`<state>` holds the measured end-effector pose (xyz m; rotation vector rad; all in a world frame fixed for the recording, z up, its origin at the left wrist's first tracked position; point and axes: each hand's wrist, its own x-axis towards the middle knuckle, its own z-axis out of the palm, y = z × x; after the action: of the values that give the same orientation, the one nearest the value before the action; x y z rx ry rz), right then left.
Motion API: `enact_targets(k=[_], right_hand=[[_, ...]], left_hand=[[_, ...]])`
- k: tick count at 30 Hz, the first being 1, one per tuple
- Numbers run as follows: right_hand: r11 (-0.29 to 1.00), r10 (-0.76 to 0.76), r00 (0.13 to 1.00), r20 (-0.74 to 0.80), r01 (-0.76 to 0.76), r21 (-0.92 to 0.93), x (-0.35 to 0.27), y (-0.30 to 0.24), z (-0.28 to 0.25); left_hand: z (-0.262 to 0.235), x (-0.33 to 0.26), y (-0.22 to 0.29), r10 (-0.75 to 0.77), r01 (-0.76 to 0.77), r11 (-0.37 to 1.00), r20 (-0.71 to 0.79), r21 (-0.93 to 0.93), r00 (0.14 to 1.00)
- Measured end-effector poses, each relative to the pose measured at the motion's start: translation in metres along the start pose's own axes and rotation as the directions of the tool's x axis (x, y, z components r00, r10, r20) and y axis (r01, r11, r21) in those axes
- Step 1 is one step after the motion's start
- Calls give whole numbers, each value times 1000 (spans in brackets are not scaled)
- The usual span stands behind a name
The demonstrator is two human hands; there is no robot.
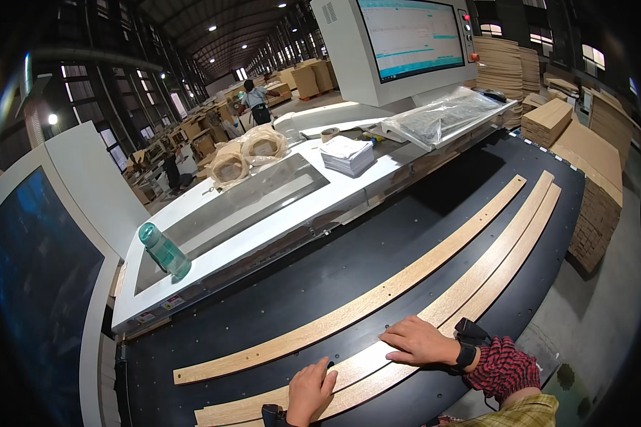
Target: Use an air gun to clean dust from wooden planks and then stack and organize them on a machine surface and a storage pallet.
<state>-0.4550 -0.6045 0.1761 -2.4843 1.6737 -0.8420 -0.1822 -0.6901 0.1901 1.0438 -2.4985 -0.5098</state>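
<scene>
Three long, thin wooden strips lie on a black machine bed [335, 270]. One strip [377, 292] lies alone farther from me. Two strips [506, 249] lie side by side near the front edge. My left hand [310, 390] rests flat on the near pair, fingers slightly curled. My right hand [419, 341] presses flat on the same pair, fingers spread, a black band on the wrist and a red checked cuff behind it. Neither hand grips anything.
Behind the bed runs a white machine housing [263, 228] with a green bottle [165, 250], two tape rolls in plastic [246, 153], a paper stack [347, 154], a wrapped keyboard [441, 117] and a monitor [406, 35]. Board stacks [591, 171] stand right. A person [256, 99] works far back.
</scene>
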Motion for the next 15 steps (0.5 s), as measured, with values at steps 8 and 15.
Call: enact_targets(k=[8,15], right_hand=[[1000,-1,1000,2,1,-2,1,1,0],[1000,8,1000,4,-8,-5,2,-1,-3]], left_hand=[[-3,1,3,-25,25,1000,24,-12,999],[4,1,-6,3,-3,1000,18,1,1000]])
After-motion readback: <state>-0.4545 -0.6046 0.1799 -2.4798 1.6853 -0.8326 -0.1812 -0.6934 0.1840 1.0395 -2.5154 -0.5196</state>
